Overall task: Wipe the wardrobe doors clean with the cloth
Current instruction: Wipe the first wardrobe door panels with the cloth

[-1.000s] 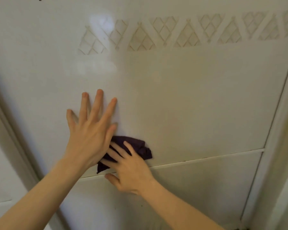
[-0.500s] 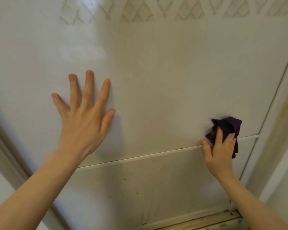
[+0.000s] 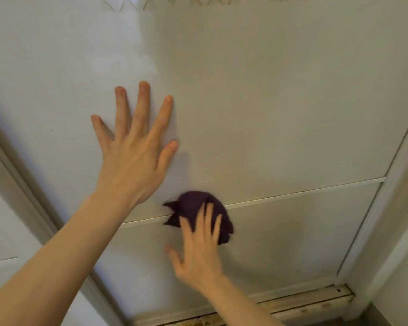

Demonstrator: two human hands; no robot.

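Observation:
A white sliding wardrobe door [image 3: 280, 109] fills the view, split by a thin horizontal strip low down. My left hand [image 3: 132, 149] lies flat on the upper panel with its fingers spread. My right hand [image 3: 198, 250] presses a crumpled dark purple cloth [image 3: 193, 205] against the door, right over the strip, near the middle. Its fingers are straight on top of the cloth and look blurred by motion. Part of the cloth is hidden under those fingers.
The door's frame edge [image 3: 386, 184] runs down the right side. A grimy sliding track [image 3: 304, 300] lies along the bottom. Another door panel [image 3: 0, 231] overlaps at the left. A lattice pattern band [image 3: 198, 1] shows at the top edge.
My right hand slid the cloth from beside my left hand out to the right edge, then back left to the middle of the strip. My left hand stayed flat on the door.

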